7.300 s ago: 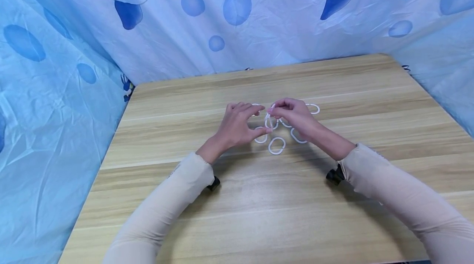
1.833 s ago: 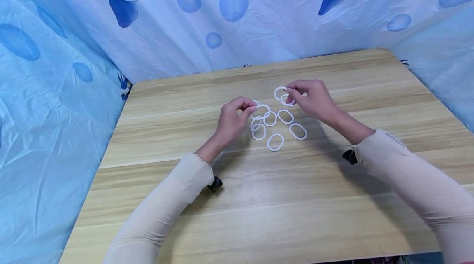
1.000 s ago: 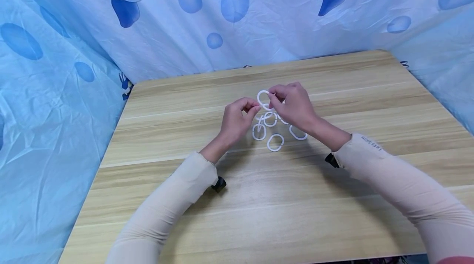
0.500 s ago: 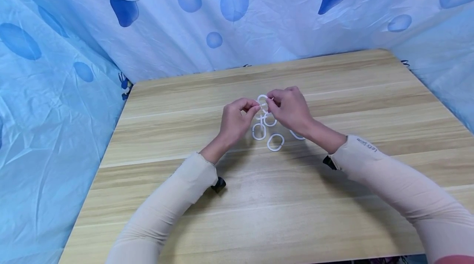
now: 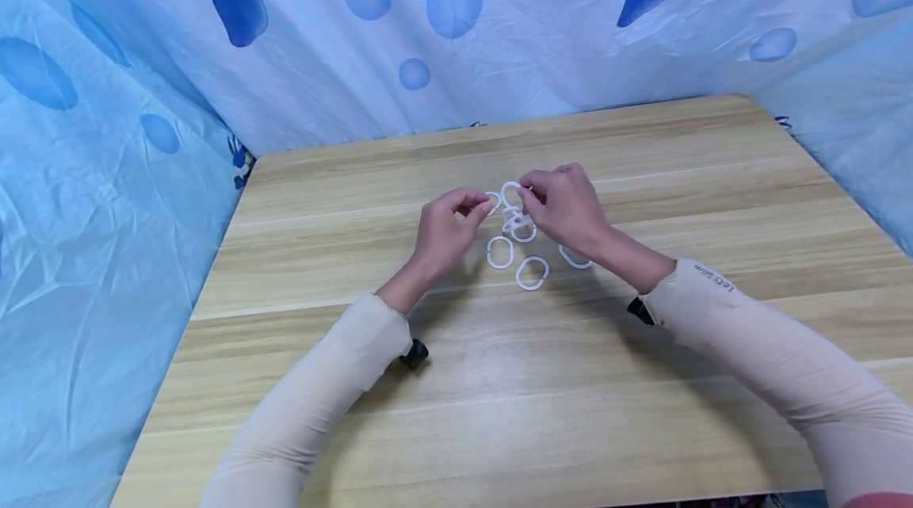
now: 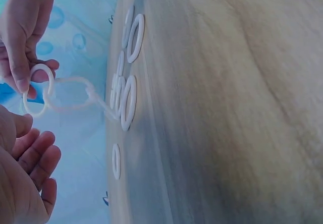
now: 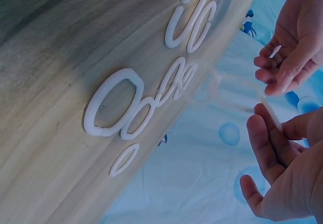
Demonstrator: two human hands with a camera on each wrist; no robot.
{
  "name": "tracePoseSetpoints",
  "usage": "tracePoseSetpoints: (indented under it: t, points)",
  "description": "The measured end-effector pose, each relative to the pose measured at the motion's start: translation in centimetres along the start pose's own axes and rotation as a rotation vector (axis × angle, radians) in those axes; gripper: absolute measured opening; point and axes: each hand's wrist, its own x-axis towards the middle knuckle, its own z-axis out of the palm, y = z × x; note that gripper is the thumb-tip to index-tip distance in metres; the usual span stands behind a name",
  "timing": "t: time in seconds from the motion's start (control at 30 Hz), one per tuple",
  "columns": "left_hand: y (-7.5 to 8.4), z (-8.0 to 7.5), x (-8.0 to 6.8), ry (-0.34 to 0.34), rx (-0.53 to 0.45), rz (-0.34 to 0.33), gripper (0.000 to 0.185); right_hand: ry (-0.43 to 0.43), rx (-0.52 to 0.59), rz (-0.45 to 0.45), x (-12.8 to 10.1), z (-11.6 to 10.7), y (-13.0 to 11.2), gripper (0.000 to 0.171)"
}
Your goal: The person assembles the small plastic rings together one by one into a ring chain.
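My right hand pinches a white oval plastic link above the table. From it hangs a short chain: the left wrist view shows a second link passing through the pinched one, with a third link below, near the tabletop. In the head view the chain overlaps a link lying on the table. My left hand is just to the left, its fingers loosely bent and holding nothing, as both wrist views show. Behind its fingertips, in the head view, lies another link.
Loose white links lie on the wood-grain table, among them a near link, a left link and one link partly under my right forearm. A blue curtain with whale prints hangs behind the table.
Earlier my left hand held the chain while my right hand brought a link in from the right. Now the joined links hang from my right hand; my left has let go and drawn back left.
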Motion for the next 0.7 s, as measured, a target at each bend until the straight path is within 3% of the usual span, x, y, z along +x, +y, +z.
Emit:
tracePoseSetpoints:
  t: [0.23, 0.4, 0.7]
  points:
    - [0.07, -0.11, 0.48, -0.006, -0.017, 0.069, 0.026, -0.067, -0.032, -0.007, 0.11, 0.07, -0.29, 0.009]
    - [0.18, 0.05, 0.7, -0.029, -0.039, 0.133, 0.022, -0.132, -0.036, -0.03, 0.06, 0.07, -0.51, 0.01]
    - [0.6, 0.14, 0.57, -0.083, -0.007, 0.009, 0.008, -0.191, -0.038, -0.047, 0.11, 0.0, -0.55, 0.009]
